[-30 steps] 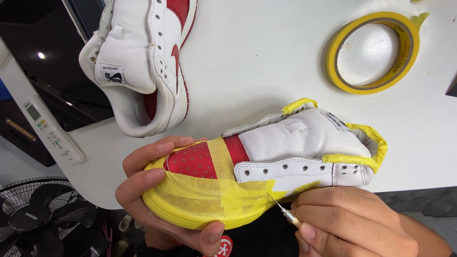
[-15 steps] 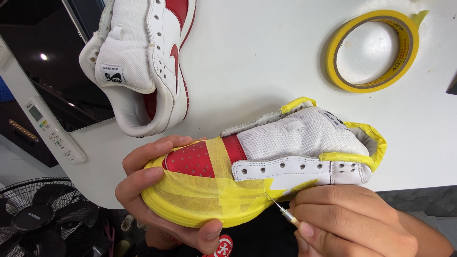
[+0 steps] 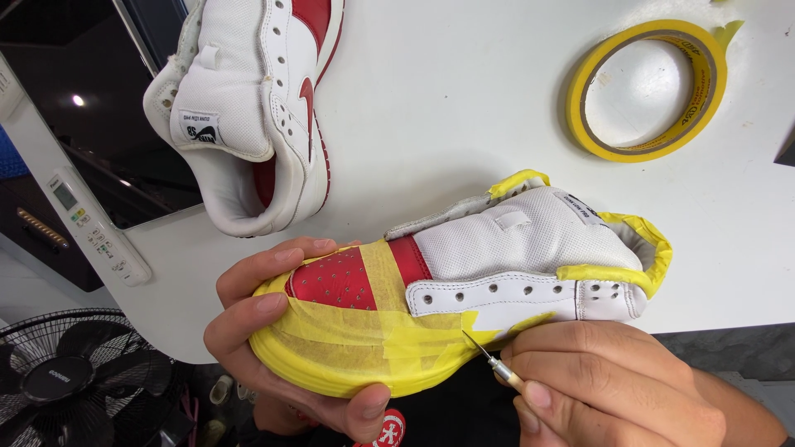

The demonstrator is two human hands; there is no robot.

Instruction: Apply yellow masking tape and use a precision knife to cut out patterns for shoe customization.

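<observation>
Trimming tape on a sneaker
Left hand (image 3: 273, 331) grips the yellow-taped sneaker (image 3: 464, 306); right hand (image 3: 604, 389) pinches a craft knife (image 3: 490, 361), tip touching tape.

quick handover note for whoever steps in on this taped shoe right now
Left hand grips the toe of the taped shoe at the table edge.
Right hand holds a fine blade, tip on the yellow tape at the side.
Done: toe, sole edge and collar are taped.
Left: tape along the side looks untrimmed.
Second shoe lies untaped; tape roll at the far right.
</observation>
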